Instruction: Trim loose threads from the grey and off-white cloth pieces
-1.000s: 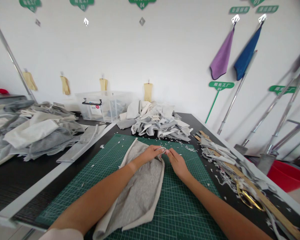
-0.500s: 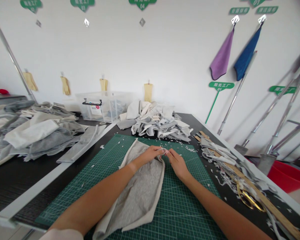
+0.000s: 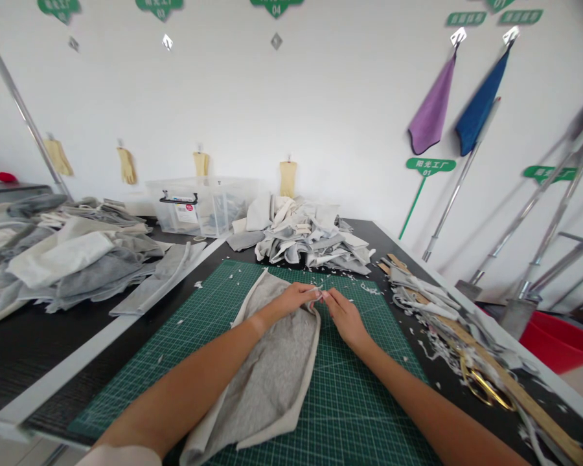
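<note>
A grey fabric piece [image 3: 272, 362] with a pale border lies on the green cutting mat [image 3: 359, 414]. My left hand [image 3: 294, 298] rests on its far right corner, fingers pinched on the fabric's edge. My right hand [image 3: 344, 316] meets it from the right, fingertips pinched on the same corner. What sits between the fingertips looks like a thin strip or thread of the fabric.
A heap of grey and white fabric pieces [image 3: 306, 236] lies beyond the mat, another heap [image 3: 63, 255] at left. A clear plastic box [image 3: 199, 206] stands at the back. Scraps, gold scissors [image 3: 483, 385] and a wooden ruler [image 3: 525, 398] line the right edge. A red bin [image 3: 558, 340] sits beside the table.
Almost nothing has moved; both hands stay pinched at the fabric's corner with only slight finger shifts.
</note>
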### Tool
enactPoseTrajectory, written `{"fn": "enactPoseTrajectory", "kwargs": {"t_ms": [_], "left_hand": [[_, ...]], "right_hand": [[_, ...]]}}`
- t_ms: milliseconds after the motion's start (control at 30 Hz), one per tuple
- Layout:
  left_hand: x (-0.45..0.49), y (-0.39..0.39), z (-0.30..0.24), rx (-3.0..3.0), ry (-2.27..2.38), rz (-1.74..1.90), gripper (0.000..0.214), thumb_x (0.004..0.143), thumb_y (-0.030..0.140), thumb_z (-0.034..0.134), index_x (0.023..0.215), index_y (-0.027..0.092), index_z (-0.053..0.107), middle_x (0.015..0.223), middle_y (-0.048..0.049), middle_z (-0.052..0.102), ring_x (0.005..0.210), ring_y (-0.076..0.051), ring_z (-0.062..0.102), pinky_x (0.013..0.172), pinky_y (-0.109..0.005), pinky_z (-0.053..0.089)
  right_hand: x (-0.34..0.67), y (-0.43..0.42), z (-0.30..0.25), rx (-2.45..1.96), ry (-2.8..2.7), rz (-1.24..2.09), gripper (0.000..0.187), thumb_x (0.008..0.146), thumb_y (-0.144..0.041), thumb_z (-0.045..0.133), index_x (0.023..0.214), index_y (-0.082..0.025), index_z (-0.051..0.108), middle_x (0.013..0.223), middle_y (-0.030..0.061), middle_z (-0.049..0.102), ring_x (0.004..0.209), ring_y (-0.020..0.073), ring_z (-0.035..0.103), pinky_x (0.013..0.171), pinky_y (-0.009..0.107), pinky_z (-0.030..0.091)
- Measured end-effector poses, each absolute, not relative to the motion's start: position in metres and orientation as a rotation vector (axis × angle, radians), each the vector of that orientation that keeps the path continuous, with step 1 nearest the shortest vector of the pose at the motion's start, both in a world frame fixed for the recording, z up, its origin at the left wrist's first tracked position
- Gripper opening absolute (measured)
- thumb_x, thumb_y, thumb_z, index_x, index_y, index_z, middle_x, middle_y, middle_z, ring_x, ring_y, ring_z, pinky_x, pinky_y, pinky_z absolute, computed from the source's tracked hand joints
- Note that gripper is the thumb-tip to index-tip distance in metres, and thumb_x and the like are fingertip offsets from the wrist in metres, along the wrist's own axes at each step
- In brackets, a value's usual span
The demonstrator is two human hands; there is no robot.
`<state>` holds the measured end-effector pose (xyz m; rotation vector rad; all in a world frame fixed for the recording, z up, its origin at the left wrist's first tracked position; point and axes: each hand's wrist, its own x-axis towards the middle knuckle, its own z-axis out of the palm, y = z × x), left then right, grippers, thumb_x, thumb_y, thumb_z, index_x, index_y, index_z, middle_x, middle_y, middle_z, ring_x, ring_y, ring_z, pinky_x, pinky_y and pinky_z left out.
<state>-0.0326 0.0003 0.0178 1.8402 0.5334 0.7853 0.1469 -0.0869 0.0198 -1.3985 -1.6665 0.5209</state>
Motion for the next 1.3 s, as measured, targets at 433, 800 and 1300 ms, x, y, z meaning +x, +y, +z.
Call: {"fn": "enactPoseTrajectory", "kwargs": {"t_ms": [433, 800, 1300], "left_hand": [[-0.031, -0.002, 0.02, 1.811, 0.528, 0.759, 0.046, 0.089, 0.057, 0.058, 0.079, 0.012, 0.067, 0.069, -0.0005, 0.058, 0.068, -0.013, 0.052, 0.069, -0.024, 0.04], [-0.03, 0.001, 0.02, 1.794, 0.569, 0.853, 0.047, 0.089, 0.057, 0.058, 0.073, 0.013, 0.064, 0.068, -0.0009, 0.058, 0.07, -0.014, 0.051, 0.072, -0.025, 0.04], [-0.031, -0.01, 0.032, 1.791, 0.562, 0.77, 0.048, 0.084, 0.058, 0.06, 0.068, 0.013, 0.062, 0.066, -0.0003, 0.056, 0.068, -0.013, 0.051, 0.069, -0.025, 0.038]], "right_hand": [[0.144, -0.084, 0.018, -1.412, -1.568, 0.617, 0.045, 0.098, -0.061, 0.038, 0.083, -0.024, 0.06, 0.059, -0.0044, 0.045, 0.057, 0.0149, 0.044, 0.053, 0.025, 0.034], [0.141, -0.087, 0.021, -1.407, -1.526, 0.587, 0.054, 0.094, -0.072, 0.035, 0.076, -0.024, 0.054, 0.057, -0.0025, 0.047, 0.055, 0.0164, 0.044, 0.052, 0.027, 0.035], [0.143, -0.088, 0.021, -1.46, -1.609, 0.52, 0.045, 0.098, -0.062, 0.04, 0.083, -0.025, 0.061, 0.064, -0.0034, 0.053, 0.064, 0.0168, 0.051, 0.061, 0.027, 0.036]]}}
